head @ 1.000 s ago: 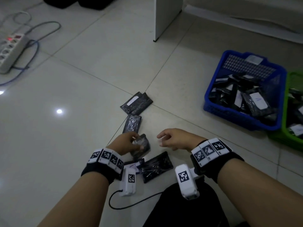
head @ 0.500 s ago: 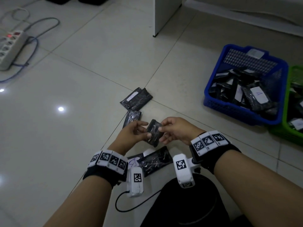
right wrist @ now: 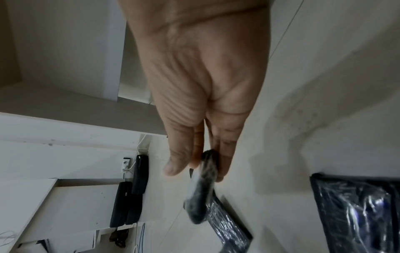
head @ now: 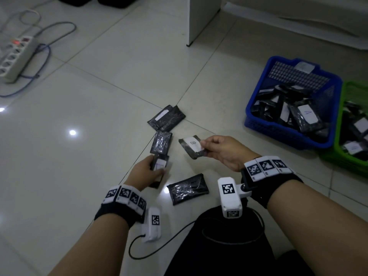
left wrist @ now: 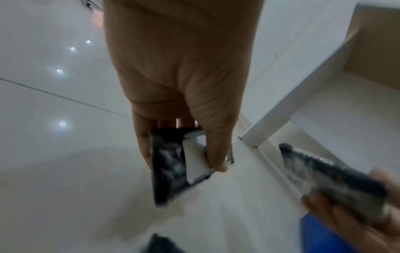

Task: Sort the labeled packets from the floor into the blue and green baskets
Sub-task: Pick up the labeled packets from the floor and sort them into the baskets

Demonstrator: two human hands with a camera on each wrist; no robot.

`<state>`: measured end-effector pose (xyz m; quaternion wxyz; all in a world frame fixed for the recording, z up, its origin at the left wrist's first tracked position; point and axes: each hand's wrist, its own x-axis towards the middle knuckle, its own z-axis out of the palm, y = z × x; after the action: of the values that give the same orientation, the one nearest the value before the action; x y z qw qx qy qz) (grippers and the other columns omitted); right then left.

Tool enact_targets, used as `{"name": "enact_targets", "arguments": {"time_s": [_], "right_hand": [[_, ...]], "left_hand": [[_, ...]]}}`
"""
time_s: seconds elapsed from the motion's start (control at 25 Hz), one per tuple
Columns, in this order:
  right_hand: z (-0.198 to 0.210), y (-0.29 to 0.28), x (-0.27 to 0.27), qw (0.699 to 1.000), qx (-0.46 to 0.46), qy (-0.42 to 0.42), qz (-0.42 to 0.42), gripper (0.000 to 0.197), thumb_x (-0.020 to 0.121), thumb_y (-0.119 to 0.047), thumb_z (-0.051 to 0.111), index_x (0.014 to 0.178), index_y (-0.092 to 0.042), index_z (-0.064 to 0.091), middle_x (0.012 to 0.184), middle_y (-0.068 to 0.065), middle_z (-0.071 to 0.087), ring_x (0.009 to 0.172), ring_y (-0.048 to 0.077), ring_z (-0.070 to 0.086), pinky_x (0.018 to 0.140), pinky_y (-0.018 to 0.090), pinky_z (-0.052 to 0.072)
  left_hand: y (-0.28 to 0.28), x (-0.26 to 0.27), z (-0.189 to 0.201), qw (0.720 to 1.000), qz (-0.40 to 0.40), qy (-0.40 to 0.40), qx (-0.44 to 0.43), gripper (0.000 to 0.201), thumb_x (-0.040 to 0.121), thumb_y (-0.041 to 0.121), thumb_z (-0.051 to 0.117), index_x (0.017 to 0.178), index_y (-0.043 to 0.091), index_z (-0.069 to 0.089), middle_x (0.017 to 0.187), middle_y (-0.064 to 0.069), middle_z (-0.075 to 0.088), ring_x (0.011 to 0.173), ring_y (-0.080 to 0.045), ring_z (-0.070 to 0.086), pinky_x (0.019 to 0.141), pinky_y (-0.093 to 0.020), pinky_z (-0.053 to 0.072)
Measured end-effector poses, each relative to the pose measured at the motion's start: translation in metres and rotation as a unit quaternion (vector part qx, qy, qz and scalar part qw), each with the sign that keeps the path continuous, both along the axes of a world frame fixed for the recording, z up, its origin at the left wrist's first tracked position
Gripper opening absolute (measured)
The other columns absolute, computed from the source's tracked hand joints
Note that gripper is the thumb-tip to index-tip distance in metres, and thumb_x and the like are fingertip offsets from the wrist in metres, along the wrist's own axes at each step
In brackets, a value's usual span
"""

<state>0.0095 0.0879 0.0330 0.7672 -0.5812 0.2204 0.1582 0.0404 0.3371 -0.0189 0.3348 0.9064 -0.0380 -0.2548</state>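
The right hand point(head: 225, 150) pinched a black packet point(head: 191, 146) by one end, thumb over its white label and fingers beneath, holding it clear of the floor point(head: 99, 136) with the label turned upward. The mark on that label looked like a single letter, but it was too small to read with confidence. The left hand point(head: 143, 172), just across from the right, gripped a second packet point(head: 159, 166), fingers curled along its far edge and thumb on its white label; whether that packet had fully left the floor could not be told.

Beyond the left hand lay an unlabeled-side packet point(head: 161, 144), and further out a pair of packets point(head: 166, 120), one showing a label. Between the two wrists another wrapped packet point(head: 188, 189) rested face down. Well off to the outside of the right hand stood the blue basket point(head: 256, 124), and past it the green basket point(head: 338, 154), both already holding packets.

The step in hand seemed to be reading labels before dropping. To do it well, each packet should be tilted until glare left the plastic and the letter showed plainly, then matched to the labels visible in the baskets. The right hand's packet should likely travel first, released low over the chosen basket so it did not bounce out. Face-down packets would need flipping before any decision.
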Motion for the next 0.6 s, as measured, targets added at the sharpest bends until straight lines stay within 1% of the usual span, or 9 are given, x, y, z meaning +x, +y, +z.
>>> {"name": "enact_targets", "arguments": {"time_s": [0.04, 0.08, 0.12, 0.16, 0.24, 0.36, 0.44, 0.52, 0.6], "right_hand": [[0.003, -0.003, -0.002, 1.0, -0.022, -0.011, -0.01, 0.012, 0.086, 0.006, 0.06, 0.078, -0.002, 0.056, 0.082, 0.013, 0.062, 0.075, 0.02, 0.062, 0.065, 0.017, 0.056], [0.004, -0.006, -0.004, 0.999, -0.046, -0.023, -0.018, 0.016, 0.084, 0.01, 0.06, 0.078, -0.004, 0.056, 0.082, 0.012, 0.061, 0.074, 0.017, 0.061, 0.062, 0.016, 0.055], [0.006, -0.011, -0.006, 0.997, -0.068, -0.036, -0.026, 0.021, 0.082, 0.015, 0.059, 0.079, -0.006, 0.055, 0.082, 0.01, 0.06, 0.073, 0.015, 0.06, 0.06, 0.015, 0.053], [0.007, -0.014, -0.007, 0.995, -0.081, -0.046, -0.034, 0.026, 0.08, 0.018, 0.059, 0.081, -0.008, 0.053, 0.082, 0.009, 0.059, 0.073, 0.014, 0.058, 0.058, 0.015, 0.052], [0.012, -0.022, -0.012, 0.992, -0.098, -0.058, -0.057, 0.032, 0.079, 0.02, 0.058, 0.085, -0.01, 0.05, 0.083, 0.01, 0.058, 0.073, 0.016, 0.058, 0.058, 0.016, 0.052], [0.021, -0.035, -0.021, 0.989, -0.11, -0.058, -0.086, 0.034, 0.079, 0.019, 0.059, 0.088, -0.012, 0.047, 0.084, 0.01, 0.059, 0.075, 0.016, 0.059, 0.06, 0.018, 0.053], [0.028, -0.044, -0.028, 0.987, -0.111, -0.057, -0.105, 0.033, 0.079, 0.018, 0.058, 0.089, -0.012, 0.048, 0.083, 0.008, 0.059, 0.075, 0.016, 0.059, 0.064, 0.021, 0.052], [0.033, -0.052, -0.035, 0.985, -0.101, -0.051, -0.128, 0.032, 0.08, 0.017, 0.058, 0.092, -0.011, 0.049, 0.085, 0.009, 0.06, 0.075, 0.017, 0.059, 0.069, 0.027, 0.051], [0.036, -0.064, -0.043, 0.984, -0.079, -0.041, -0.157, 0.031, 0.082, 0.015, 0.058, 0.1, -0.009, 0.05, 0.091, 0.011, 0.061, 0.078, 0.021, 0.061, 0.072, 0.034, 0.054]], "left_hand": [[-0.009, 0.004, 0.009, 0.992, 0.058, 0.051, -0.099, 0.016, 0.087, 0.023, 0.066, 0.101, 0.018, 0.059, 0.094, -0.001, 0.064, 0.084, -0.017, 0.063, 0.072, -0.027, 0.05], [-0.019, 0.005, 0.018, 0.967, 0.109, 0.115, -0.201, 0.016, 0.09, 0.017, 0.062, 0.105, 0.013, 0.059, 0.1, -0.007, 0.065, 0.086, -0.019, 0.064, 0.075, -0.033, 0.055], [-0.031, 0.006, 0.028, 0.936, 0.142, 0.162, -0.279, 0.018, 0.093, 0.01, 0.057, 0.111, 0.009, 0.059, 0.104, -0.011, 0.065, 0.087, -0.022, 0.064, 0.078, -0.039, 0.057], [-0.041, 0.008, 0.035, 0.915, 0.157, 0.18, -0.325, 0.022, 0.093, 0.004, 0.052, 0.115, 0.006, 0.058, 0.105, -0.013, 0.065, 0.087, -0.023, 0.064, 0.08, -0.042, 0.057], [-0.061, 0.01, 0.047, 0.895, 0.158, 0.183, -0.375, 0.028, 0.093, -0.001, 0.047, 0.118, 0.005, 0.058, 0.102, -0.013, 0.066, 0.085, -0.022, 0.065, 0.08, -0.043, 0.057], [-0.08, 0.01, 0.057, 0.868, 0.158, 0.198, -0.427, 0.029, 0.092, -0.002, 0.047, 0.116, 0.004, 0.06, 0.102, -0.013, 0.067, 0.086, -0.025, 0.064, 0.081, -0.044, 0.057], [-0.093, 0.006, 0.062, 0.864, 0.145, 0.204, -0.437, 0.026, 0.091, 0.0, 0.049, 0.113, 0.006, 0.062, 0.1, -0.011, 0.068, 0.088, -0.024, 0.064, 0.082, -0.044, 0.057], [-0.105, 0.003, 0.064, 0.866, 0.135, 0.202, -0.437, 0.021, 0.091, 0.002, 0.052, 0.106, 0.01, 0.064, 0.097, -0.009, 0.069, 0.087, -0.023, 0.065, 0.081, -0.043, 0.057], [-0.12, 0.0, 0.066, 0.868, 0.129, 0.204, -0.433, 0.019, 0.09, 0.004, 0.055, 0.105, 0.011, 0.065, 0.096, -0.008, 0.07, 0.084, -0.024, 0.066, 0.078, -0.042, 0.057]]}}
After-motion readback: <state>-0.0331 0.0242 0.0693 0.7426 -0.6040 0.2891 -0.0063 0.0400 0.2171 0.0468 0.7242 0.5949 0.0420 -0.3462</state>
